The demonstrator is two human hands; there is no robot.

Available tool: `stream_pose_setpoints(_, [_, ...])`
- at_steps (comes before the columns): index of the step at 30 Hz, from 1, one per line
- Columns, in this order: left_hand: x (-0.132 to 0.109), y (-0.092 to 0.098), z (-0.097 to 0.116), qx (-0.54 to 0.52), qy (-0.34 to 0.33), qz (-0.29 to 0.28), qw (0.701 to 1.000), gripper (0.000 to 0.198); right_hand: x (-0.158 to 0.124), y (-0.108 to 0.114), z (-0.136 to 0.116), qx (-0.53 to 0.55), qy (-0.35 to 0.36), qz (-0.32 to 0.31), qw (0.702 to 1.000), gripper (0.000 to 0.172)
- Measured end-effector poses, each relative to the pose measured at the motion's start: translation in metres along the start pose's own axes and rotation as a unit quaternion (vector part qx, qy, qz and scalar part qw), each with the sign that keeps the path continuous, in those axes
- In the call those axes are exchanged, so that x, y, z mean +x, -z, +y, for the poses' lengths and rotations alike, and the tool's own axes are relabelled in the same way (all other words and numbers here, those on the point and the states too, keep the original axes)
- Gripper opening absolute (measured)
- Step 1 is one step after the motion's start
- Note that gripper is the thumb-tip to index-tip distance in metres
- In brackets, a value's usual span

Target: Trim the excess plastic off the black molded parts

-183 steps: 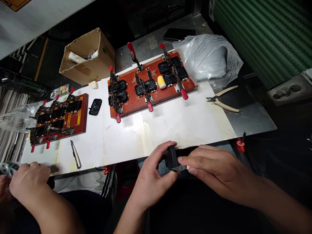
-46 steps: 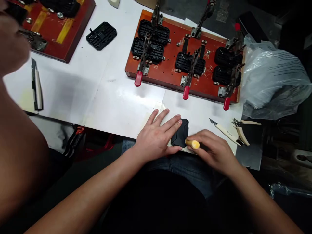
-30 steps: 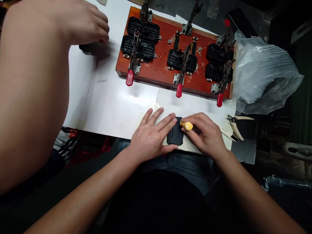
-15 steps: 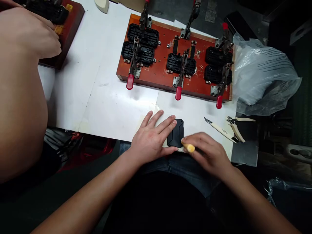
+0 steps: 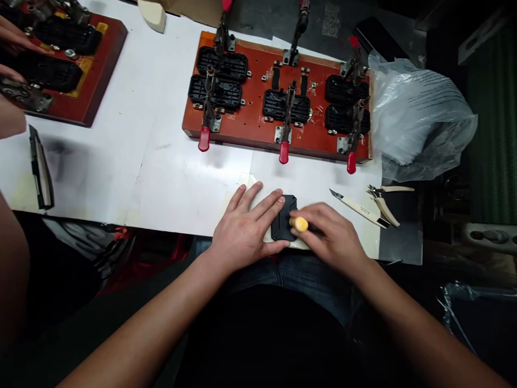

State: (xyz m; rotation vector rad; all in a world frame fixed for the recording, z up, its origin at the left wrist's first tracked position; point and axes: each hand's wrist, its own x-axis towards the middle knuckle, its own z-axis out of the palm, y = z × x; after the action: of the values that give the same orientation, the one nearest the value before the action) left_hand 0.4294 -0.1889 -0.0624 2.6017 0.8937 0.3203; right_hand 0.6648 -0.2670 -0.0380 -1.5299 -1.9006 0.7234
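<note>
A white-covered worktable spans my view, carrying a red clamp jig loaded with black parts, a clear plastic bag at its right end. A second jig sits far left under a co-worker's fingers. My left hand lies flat, fingers spread, pinning a small black housing at the table's near edge. My right hand is curled around a yellow-tipped tool, apparently pressed against the housing. A craft knife and cutters lie just right.
</note>
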Motion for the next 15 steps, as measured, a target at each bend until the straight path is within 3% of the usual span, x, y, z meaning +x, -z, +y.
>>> stream_pose_setpoints(2, [0.000, -0.001, 0.000, 0.002, 0.004, 0.002, 1.000, 0.084, 0.020, -0.001, 0.005, -0.028, -0.010, 0.074, 0.997, 0.025])
stream_pose_setpoints(4, [0.000, -0.002, 0.000, 0.004, 0.003, 0.000, 1.000, 0.084, 0.040, 0.004, 0.008, -0.044, -0.031, 0.186, 0.981, 0.024])
stream_pose_setpoints(6, [0.000, -0.002, 0.001, 0.006, 0.001, 0.000, 1.000, 0.086, 0.058, 0.016, 0.010, -0.030, -0.041, 0.287, 0.957, 0.037])
stream_pose_setpoints(8, [-0.002, -0.001, 0.002, 0.010, 0.002, 0.002, 1.000, 0.086, 0.080, 0.033, 0.012, -0.013, -0.026, 0.338, 0.941, 0.050])
stream_pose_setpoints(11, [-0.004, 0.000, 0.002, 0.020, 0.006, 0.006, 1.000, 0.086, 0.121, 0.060, 0.018, -0.073, -0.041, 0.315, 0.945, 0.045])
stream_pose_setpoints(15, [-0.004, -0.002, -0.001, 0.038, -0.001, 0.016, 0.999, 0.085, 0.177, 0.077, 0.029, -0.229, -0.147, 0.163, 0.948, 0.025])
